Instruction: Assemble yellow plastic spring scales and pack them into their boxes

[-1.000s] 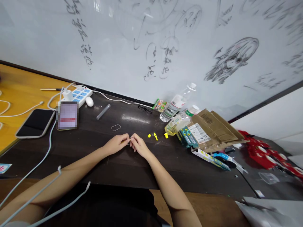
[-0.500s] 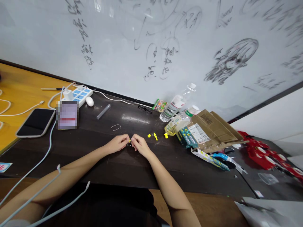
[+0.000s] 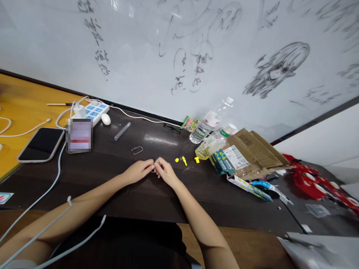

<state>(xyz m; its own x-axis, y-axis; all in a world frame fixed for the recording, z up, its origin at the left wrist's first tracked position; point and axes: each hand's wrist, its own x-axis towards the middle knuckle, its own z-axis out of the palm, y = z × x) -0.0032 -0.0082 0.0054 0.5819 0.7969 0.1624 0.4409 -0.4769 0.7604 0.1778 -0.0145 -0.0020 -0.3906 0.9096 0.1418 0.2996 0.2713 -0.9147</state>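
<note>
My left hand [image 3: 140, 170] and my right hand [image 3: 165, 172] meet over the dark table, fingertips pinched together. Between them is a small piece with a thin metal loop [image 3: 153, 171] curving below the fingertips; most of it is covered by my fingers. Just beyond my left hand lies a bent metal wire loop [image 3: 137, 150]. To the right of my right hand are small yellow pieces: a round one [image 3: 177, 160], a long narrow one [image 3: 184, 161] and a blocky one [image 3: 196, 160].
A clear tube [image 3: 122, 131], white mouse [image 3: 106, 119], power strip [image 3: 95, 111] and phone [image 3: 41, 145] are on the left. Water bottles [image 3: 206, 125], a cardboard package [image 3: 249, 149] and a blue-and-white tool [image 3: 272, 189] lie on the right. White cables [image 3: 84, 243] hang in front.
The yellow bit that showed between my fingertips is now covered by my fingers. Both hands stay in nearly the same place, and the pieces on the table have not moved.
</note>
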